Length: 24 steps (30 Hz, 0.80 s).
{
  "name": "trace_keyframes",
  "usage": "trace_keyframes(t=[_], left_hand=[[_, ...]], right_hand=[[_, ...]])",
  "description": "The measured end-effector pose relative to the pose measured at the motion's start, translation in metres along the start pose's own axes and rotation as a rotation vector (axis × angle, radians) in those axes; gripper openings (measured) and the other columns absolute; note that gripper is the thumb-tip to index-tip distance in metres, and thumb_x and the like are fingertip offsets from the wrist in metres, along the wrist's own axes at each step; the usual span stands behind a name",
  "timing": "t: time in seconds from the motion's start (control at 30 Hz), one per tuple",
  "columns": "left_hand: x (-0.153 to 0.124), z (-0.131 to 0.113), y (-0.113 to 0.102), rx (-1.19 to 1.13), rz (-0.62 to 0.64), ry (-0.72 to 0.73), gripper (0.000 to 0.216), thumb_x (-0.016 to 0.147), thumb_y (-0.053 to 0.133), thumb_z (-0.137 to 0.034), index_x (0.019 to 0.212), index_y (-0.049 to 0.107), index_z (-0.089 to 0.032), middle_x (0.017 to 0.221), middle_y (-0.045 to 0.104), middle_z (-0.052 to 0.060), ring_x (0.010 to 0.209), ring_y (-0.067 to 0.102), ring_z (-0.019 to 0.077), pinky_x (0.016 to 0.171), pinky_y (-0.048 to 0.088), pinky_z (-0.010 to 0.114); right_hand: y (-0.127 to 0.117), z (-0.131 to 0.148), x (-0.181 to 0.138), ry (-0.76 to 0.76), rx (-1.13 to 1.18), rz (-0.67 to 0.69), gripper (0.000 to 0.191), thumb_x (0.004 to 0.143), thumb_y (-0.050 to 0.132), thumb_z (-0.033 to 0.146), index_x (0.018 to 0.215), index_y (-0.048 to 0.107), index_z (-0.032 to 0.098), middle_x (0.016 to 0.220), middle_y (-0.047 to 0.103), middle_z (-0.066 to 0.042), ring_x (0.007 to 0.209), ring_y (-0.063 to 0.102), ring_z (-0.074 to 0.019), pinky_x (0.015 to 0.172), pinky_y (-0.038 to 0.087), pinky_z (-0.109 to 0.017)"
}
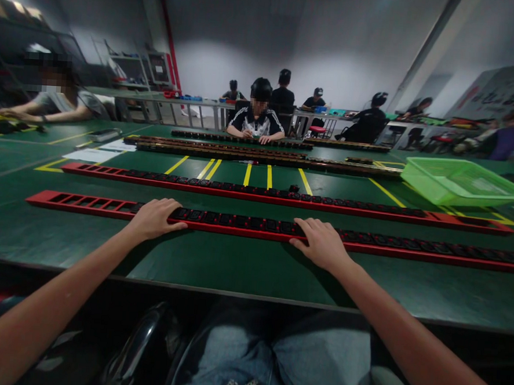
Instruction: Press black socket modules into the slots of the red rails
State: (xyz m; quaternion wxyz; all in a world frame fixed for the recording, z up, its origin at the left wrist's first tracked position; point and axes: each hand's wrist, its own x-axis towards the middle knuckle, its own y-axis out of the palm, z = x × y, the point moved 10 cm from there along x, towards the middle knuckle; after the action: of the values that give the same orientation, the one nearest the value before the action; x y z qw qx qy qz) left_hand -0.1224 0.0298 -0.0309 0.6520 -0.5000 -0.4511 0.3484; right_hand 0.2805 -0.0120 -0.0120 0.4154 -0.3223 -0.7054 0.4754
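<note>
A long red slotted rail (232, 229) lies across the table in front of me, mostly filled with black square parts. Several slots at its left end have nothing in them. My left hand (157, 216) grips the rail left of centre, fingers over the top and thumb along the near side. Farther right, my right hand (321, 243) holds the same rail in a like way. The undersides of my fingers are hidden. Just beyond lies a second red rail (447, 218), also set with black parts, with open slots at its left end.
The green table (235, 266) has yellow tape lines. A green plastic basket (462, 176) stands at the right. Long dark bars (263, 153) lie farther back, with white paper sheets (91, 154) to the left. A co-worker (257, 114) sits opposite; another person (66, 96) works at left.
</note>
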Motion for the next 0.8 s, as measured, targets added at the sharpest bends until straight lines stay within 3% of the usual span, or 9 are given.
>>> trace_keyframes(t=[0.4, 0.8], left_hand=[[-0.0061, -0.0014, -0.0050, 0.026, -0.036, -0.021, 0.068, 0.084, 0.051, -0.073, 0.115, 0.065, -0.015, 0.112, 0.069, 0.014, 0.101, 0.066, 0.0338, 0.087, 0.048, 0.043], [-0.0059, -0.0029, -0.0051, 0.032, -0.003, -0.039, 0.066, 0.087, 0.050, -0.072, 0.119, 0.063, -0.015, 0.116, 0.068, 0.014, 0.104, 0.064, 0.0323, 0.087, 0.045, 0.041]], right_hand=[[-0.0036, -0.0001, -0.0026, -0.004, 0.056, -0.041, 0.048, 0.097, 0.057, 0.047, 0.129, 0.059, 0.011, 0.120, 0.067, -0.015, 0.109, 0.060, -0.0304, 0.090, 0.043, -0.041], [-0.0014, -0.0024, -0.0026, -0.016, 0.041, -0.068, 0.051, 0.098, 0.053, 0.051, 0.131, 0.060, 0.013, 0.122, 0.067, -0.016, 0.108, 0.062, -0.0314, 0.088, 0.045, -0.043]])
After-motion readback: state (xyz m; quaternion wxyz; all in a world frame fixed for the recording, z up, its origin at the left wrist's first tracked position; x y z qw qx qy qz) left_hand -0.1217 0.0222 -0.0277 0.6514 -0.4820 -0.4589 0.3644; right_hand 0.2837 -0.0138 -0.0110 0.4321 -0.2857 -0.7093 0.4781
